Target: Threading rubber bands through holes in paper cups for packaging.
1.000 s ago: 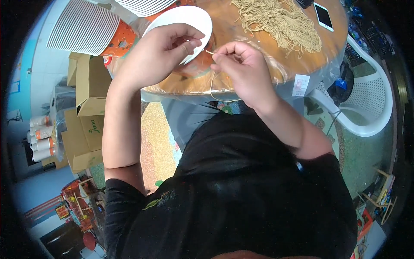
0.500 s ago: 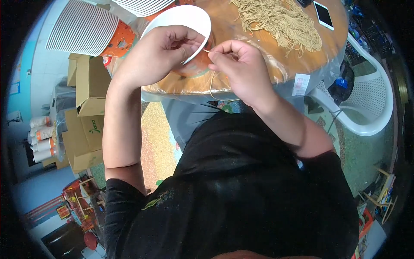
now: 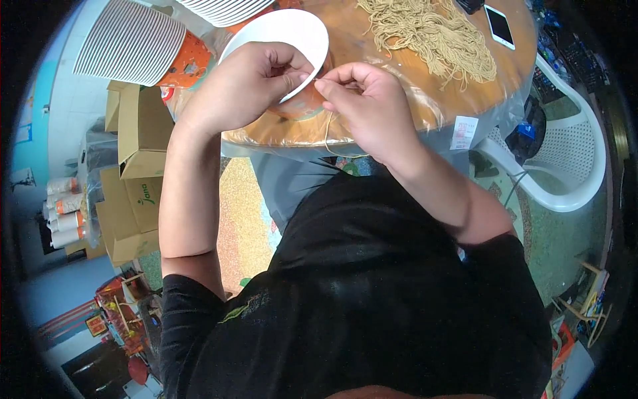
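A paper bucket (image 3: pixel 302 33), white inside, lies tipped over the near side of the round table, its open mouth toward me. My left hand (image 3: pixel 256 80) reaches into its mouth and grips the wall near the right rim, fingers closed. Just outside that rim, my right hand (image 3: pixel 372 103) pinches a thin tan string (image 3: pixel 327 126) between thumb and forefinger. The string hangs down from my right fingers and trails along the table edge. Its end at the rim is too small to make out.
Stacked paper buckets (image 3: pixel 133 43) with orange outsides lie at the far left, beside a second stack (image 3: pixel 226 8). A heap of tan strings (image 3: pixel 432 40) and a white phone (image 3: pixel 500 28) rest on the plastic-covered table (image 3: pixel 359 46). Cardboard boxes (image 3: pixel 143 133) stand left; a white chair (image 3: pixel 585 173) stands right.
My right fingertips have come slightly closer to the bucket's rim, and less string shows between them and it. My left hand keeps its grip.
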`<act>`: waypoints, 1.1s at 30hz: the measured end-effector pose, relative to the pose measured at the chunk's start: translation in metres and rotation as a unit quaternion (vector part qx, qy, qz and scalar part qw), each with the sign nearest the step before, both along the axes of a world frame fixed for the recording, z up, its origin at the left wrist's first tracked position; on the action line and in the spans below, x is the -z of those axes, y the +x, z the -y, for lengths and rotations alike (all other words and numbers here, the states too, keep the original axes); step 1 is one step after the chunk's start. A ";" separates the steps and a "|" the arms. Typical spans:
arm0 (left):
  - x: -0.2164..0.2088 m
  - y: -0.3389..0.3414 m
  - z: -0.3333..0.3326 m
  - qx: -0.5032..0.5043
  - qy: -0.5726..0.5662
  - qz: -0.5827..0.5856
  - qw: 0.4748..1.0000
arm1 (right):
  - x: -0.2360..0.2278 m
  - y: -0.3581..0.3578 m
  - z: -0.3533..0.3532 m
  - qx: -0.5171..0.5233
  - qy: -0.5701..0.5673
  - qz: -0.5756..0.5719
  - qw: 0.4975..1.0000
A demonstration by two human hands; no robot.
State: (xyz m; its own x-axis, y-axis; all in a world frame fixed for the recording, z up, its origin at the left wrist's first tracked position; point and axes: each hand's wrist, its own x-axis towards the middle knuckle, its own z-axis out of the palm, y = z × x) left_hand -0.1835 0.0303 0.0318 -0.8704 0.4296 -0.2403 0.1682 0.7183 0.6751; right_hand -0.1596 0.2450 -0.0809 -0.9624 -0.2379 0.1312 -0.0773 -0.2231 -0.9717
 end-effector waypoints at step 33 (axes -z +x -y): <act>0.017 0.042 -0.041 -0.200 0.121 -0.205 0.950 | -0.003 -0.005 0.001 -0.021 0.016 -0.024 0.999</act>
State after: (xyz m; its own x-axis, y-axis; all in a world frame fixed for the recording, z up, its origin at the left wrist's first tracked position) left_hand -0.1412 0.0717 0.0147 -0.9748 0.0445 0.2187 0.1996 0.6121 0.7652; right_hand -0.1650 0.2437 -0.0776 -0.9442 -0.2832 0.1681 -0.1148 -0.1955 -0.9740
